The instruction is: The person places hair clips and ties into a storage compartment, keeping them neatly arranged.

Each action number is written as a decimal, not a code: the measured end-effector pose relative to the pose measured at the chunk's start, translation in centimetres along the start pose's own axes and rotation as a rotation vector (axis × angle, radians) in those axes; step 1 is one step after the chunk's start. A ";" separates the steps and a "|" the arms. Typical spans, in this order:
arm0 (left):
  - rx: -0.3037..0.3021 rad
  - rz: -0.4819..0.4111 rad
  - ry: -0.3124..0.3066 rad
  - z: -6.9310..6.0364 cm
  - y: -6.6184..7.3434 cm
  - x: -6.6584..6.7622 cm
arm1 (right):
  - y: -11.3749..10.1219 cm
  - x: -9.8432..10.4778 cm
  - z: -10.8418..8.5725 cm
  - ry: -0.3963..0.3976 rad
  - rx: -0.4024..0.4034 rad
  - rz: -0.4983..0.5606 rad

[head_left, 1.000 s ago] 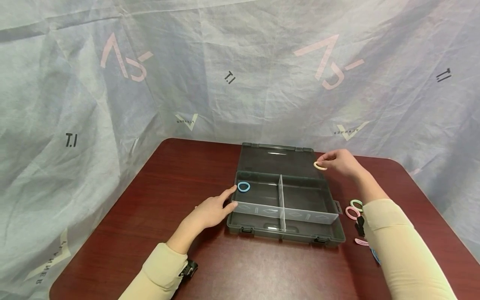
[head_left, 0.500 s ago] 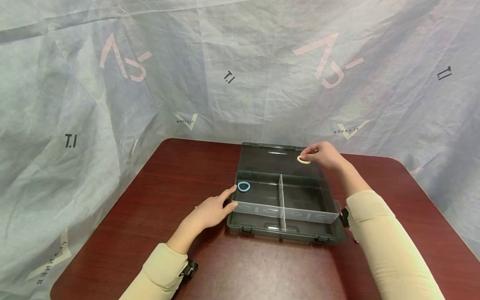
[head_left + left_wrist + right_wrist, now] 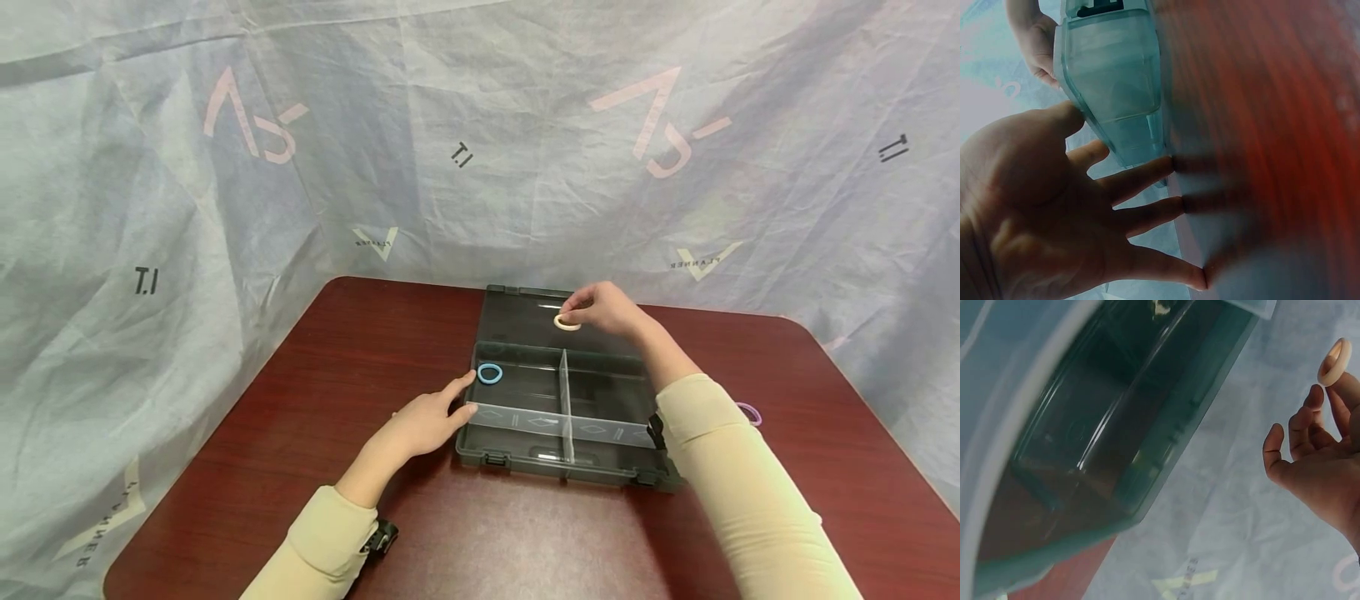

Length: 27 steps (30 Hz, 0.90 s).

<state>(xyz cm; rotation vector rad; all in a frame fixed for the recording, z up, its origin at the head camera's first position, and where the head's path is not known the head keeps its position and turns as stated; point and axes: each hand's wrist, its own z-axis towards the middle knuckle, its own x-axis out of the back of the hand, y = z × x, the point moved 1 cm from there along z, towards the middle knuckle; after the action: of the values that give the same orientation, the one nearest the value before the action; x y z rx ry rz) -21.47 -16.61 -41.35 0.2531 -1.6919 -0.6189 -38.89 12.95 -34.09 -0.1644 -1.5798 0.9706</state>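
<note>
My right hand (image 3: 611, 310) pinches a cream ring-shaped hair tie (image 3: 567, 328) between thumb and fingertips, above the lid (image 3: 513, 317) of a grey see-through plastic box (image 3: 525, 468). In the right wrist view the same hair tie (image 3: 1344, 364) stands on edge at the fingertips, clear of the box. The box lies open, divided into several compartments. A blue hair tie (image 3: 490, 383) rests in the back left one. My left hand (image 3: 423, 423) is spread at the box's left side; index finger and thumb touch its rim, and in the left wrist view the other fingers extend to the table.
White dividers (image 3: 592, 429) stand up inside the box. A purple ring (image 3: 754, 414) lies on the red-brown table (image 3: 322, 358), right of the box and partly behind my right sleeve. A grey printed cloth (image 3: 480, 200) hangs behind the table.
My right hand has moved left with the cream hair tie, from beside the lid's right edge to over the lid. My right sleeve now hides the items at the right. My left hand stays put.
</note>
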 end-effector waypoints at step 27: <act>0.020 0.000 0.000 0.1 0.0 0.1 | -1.6 -5.8 1.9 -0.165 0.072 0.065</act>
<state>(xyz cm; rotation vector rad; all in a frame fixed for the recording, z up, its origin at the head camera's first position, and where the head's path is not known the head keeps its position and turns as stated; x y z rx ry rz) -21.57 -16.61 -41.25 0.2674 -1.6988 -0.6028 -38.29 7.55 -37.36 -0.0879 -1.6955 1.1139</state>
